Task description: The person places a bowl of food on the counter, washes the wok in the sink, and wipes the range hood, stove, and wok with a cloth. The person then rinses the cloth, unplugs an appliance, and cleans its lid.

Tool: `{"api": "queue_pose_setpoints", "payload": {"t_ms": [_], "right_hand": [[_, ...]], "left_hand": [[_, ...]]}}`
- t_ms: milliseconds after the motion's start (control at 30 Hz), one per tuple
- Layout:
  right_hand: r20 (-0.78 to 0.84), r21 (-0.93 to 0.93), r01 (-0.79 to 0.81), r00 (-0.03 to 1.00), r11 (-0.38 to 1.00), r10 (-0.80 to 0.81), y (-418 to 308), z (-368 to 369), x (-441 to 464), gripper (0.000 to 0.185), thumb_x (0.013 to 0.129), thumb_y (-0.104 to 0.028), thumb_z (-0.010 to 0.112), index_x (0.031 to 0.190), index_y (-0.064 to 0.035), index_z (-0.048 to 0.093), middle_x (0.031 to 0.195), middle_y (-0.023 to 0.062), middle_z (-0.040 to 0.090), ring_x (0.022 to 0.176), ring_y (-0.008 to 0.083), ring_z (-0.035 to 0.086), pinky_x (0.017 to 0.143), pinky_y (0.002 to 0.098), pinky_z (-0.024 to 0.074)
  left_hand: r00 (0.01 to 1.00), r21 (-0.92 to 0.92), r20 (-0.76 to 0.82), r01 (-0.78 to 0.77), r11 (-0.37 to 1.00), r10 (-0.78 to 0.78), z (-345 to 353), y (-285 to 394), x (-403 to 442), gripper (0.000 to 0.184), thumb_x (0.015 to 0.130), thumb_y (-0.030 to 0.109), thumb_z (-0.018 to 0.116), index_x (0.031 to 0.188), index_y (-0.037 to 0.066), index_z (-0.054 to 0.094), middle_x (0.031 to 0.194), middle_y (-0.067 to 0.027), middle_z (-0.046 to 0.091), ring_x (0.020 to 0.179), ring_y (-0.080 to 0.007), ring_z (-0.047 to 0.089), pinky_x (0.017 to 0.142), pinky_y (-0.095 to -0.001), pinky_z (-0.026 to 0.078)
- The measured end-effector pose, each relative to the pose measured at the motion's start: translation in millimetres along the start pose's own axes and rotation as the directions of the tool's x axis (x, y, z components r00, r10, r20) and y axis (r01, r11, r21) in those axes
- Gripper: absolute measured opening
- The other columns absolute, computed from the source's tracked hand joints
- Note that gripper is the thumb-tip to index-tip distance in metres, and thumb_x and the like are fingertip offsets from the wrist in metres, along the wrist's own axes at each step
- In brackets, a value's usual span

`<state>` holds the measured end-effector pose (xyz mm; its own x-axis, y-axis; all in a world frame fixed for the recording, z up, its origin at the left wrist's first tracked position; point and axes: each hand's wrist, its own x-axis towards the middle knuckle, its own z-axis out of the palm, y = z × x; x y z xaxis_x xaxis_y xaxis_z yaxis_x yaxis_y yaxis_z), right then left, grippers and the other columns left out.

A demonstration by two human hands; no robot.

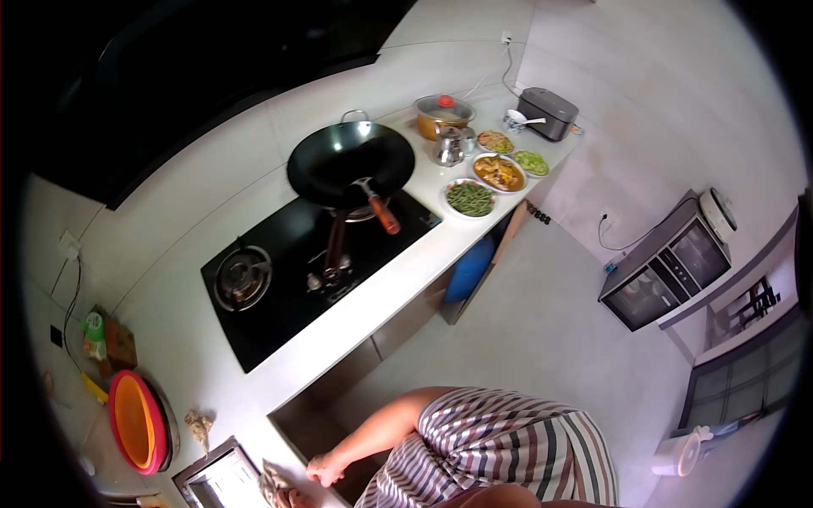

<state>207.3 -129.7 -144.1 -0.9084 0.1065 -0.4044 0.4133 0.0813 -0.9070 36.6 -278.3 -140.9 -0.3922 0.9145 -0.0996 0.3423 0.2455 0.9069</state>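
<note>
At the bottom edge, my left hand (295, 499) is partly cut off, its fingers closed on a crumpled, patterned rag (273, 484). The rag lies on the white counter beside the sink (222, 481). My right hand (326, 469) is at the counter's front edge, a little to the right of the rag. Its fingers are curled in, and whatever they may hold is hidden. Another crumpled rag (199, 427) lies on the counter behind the sink.
A dark wok (339, 165) sits on the black gas stove (288, 330), a wooden-handled tool (381, 213) in it. Plates of food, including green beans (470, 198), stand beyond. Red and orange basins (135, 423) lean left. A cabinet door (491, 271) hangs open below the counter.
</note>
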Motion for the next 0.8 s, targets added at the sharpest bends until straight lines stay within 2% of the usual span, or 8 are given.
{"api": "queue_pose_setpoints", "payload": {"t_ms": [167,233,267,300,333,433,567,800], "right_hand": [[-0.173,0.121,-0.130,0.973,0.984,0.150,117.5,-76.1,-156.5,0.014,0.069,-0.007,0.053,0.083,-0.0076,0.052,0.055,0.0072,0.051,0.042,0.0170,0.053,0.031,0.0310,0.0403],[-0.342,-0.178,-0.147,0.937,0.973,0.079,217.4,-98.4,-236.3,0.010,0.072,-0.016,0.053,0.077,-0.0075,0.053,0.061,0.0094,0.053,0.050,0.0201,0.054,0.041,0.0330,0.0427],[-0.410,-0.369,-0.199,0.912,0.908,0.033,291.2,-101.2,-266.7,0.014,0.072,-0.021,0.054,0.075,-0.0073,0.054,0.067,0.0117,0.056,0.059,0.0235,0.057,0.052,0.0357,0.0466],[-0.116,-0.929,0.011,0.940,0.369,-0.321,328.0,-103.2,-331.2,0.019,0.070,-0.022,0.056,0.079,-0.0055,0.055,0.074,0.0151,0.057,0.072,0.0280,0.057,0.064,0.0394,0.0461],[-0.483,-0.425,-0.463,0.842,0.778,0.238,338.8,-86.6,-389.4,0.021,0.071,-0.024,0.056,0.074,-0.0033,0.056,0.077,0.0170,0.057,0.074,0.0306,0.057,0.066,0.0411,0.0463],[-0.224,0.200,-0.800,0.525,0.566,0.821,316.9,-29.5,-531.1,0.039,0.078,-0.035,0.057,0.094,0.0009,0.058,0.088,0.0199,0.062,0.066,0.0303,0.061,0.060,0.0431,0.0490],[-0.024,0.885,-0.435,0.312,0.166,0.950,341.7,91.8,-576.7,0.036,0.078,-0.040,0.057,0.087,-0.0062,0.066,0.088,0.0186,0.063,0.078,0.0280,0.062,0.064,0.0403,0.0502],[-0.073,0.996,0.064,0.274,0.057,0.959,364.2,202.6,-570.3,0.032,0.075,-0.037,0.058,0.085,-0.0069,0.065,0.085,0.0170,0.063,0.075,0.0270,0.062,0.062,0.0393,0.0504]], "left_hand": [[0.707,0.796,0.128,-0.492,0.353,0.696,40.8,83.7,-7.6,0.064,0.078,0.026,0.060,0.133,0.007,0.033,0.136,-0.0204,0.033,0.122,-0.0347,0.035,0.099,-0.0481,0.033],[0.957,0.989,0.000,-0.043,0.140,0.291,87.0,151.8,-15.2,0.044,0.077,0.022,0.061,0.117,0.005,0.052,0.123,-0.0201,0.047,0.109,-0.0346,0.049,0.090,-0.0428,0.042],[0.980,0.927,-0.003,-0.073,0.368,0.201,108.5,155.8,-5.0,0.046,0.077,0.024,0.062,0.118,0.006,0.052,0.121,-0.0197,0.049,0.109,-0.0345,0.049,0.091,-0.0428,0.041],[0.994,0.813,0.021,-0.079,0.577,0.107,135.2,154.4,9.7,0.047,0.076,0.026,0.063,0.119,0.007,0.051,0.118,-0.0192,0.051,0.109,-0.0344,0.048,0.092,-0.0429,0.040],[0.948,0.766,0.146,-0.289,0.574,0.284,159.7,142.7,22.7,0.041,0.079,0.029,0.063,0.111,0.005,0.055,0.105,-0.0156,0.058,0.095,-0.0296,0.055,0.078,-0.0418,0.046],[0.904,0.461,0.351,-0.393,0.795,0.244,280.3,127.4,41.1,0.026,0.083,0.024,0.057,0.098,0.003,0.059,0.088,-0.0116,0.062,0.086,-0.0204,0.058,0.073,-0.0314,0.046],[0.678,0.180,0.732,-0.294,0.939,0.072,413.5,161.3,13.3,0.023,0.085,0.022,0.053,0.091,0.002,0.062,0.079,-0.0100,0.064,0.081,-0.0166,0.059,0.070,-0.0269,0.046],[0.312,0.140,0.950,-0.446,0.884,0.007,568.7,245.2,-8.0,0.024,0.086,0.024,0.052,0.091,0.002,0.061,0.079,-0.0111,0.064,0.080,-0.0185,0.059,0.070,-0.0287,0.046]]}}
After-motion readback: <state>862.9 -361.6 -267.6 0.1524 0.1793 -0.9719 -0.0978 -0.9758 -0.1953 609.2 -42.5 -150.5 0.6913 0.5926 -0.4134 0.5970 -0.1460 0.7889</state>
